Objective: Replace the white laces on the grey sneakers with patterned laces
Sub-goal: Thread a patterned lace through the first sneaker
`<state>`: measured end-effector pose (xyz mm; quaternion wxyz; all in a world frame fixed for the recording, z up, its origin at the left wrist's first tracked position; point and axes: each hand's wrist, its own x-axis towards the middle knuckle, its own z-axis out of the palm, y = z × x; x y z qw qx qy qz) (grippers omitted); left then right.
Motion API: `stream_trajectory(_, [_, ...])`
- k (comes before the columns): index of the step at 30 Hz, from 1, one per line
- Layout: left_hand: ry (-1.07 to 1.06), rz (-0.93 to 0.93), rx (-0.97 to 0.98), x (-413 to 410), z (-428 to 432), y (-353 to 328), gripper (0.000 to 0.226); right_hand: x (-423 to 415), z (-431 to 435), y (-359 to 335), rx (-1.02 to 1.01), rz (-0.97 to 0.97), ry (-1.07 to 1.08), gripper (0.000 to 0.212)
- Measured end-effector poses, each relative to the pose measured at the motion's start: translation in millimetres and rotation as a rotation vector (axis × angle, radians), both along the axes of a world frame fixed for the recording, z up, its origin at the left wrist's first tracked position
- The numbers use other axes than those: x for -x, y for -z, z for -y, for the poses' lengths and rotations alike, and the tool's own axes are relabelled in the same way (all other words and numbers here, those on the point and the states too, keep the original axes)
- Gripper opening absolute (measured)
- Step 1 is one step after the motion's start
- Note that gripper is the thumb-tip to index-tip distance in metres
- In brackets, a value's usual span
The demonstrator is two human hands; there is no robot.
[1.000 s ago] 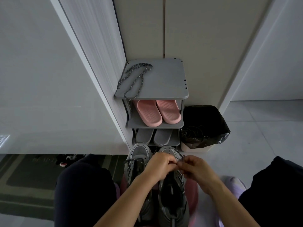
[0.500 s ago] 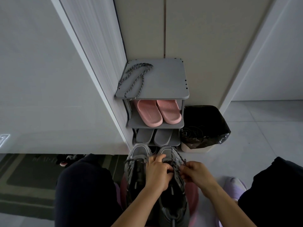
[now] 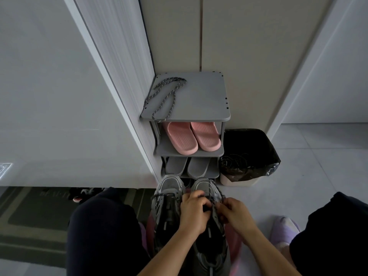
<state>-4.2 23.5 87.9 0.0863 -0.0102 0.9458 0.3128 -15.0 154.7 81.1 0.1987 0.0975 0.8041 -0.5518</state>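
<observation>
Two grey sneakers stand toes-forward between my knees. The left sneaker has a dark patterned lace across its eyelets. Over the right sneaker both hands work at the tongue. My left hand pinches the lace on the sneaker's left side, and my right hand pinches a dark patterned lace at its right side. A second patterned lace lies looped on the top of the grey shoe rack. My hands hide the eyelets of the right sneaker.
The rack holds pink slippers and grey slippers on lower shelves. A bin with a black bag stands right of it, with dark cords inside. A white wall panel rises at left; tiled floor at right. A lilac slipper is on my right foot.
Both hands have dropped lower and closer onto the right sneaker's tongue; the left hand now curls over the lacing and the right hand grips the lace at the side.
</observation>
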Motion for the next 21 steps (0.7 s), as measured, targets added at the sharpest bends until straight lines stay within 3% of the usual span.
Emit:
stream_trajectory(6, [0.092, 0.021, 0.099, 11, 5, -5, 0.021, -2, -2, -13, 0.263, 0.124, -0.102, 0.024])
stream_trajectory(13, [0.106, -0.104, 0.203, 13, 31, -36, 0.013, 0, 0, -6, 0.087, 0.153, -0.102, 0.026])
stream_trajectory(17, [-0.152, -0.236, 0.33, 14, 110, -60, 0.008, -4, 2, -11, 0.153, 0.157, -0.061, 0.021])
stream_trajectory(21, [-0.531, -0.067, 0.462, 12, 171, -69, 0.011, -7, 7, -19, 0.176, 0.125, -0.005, 0.02])
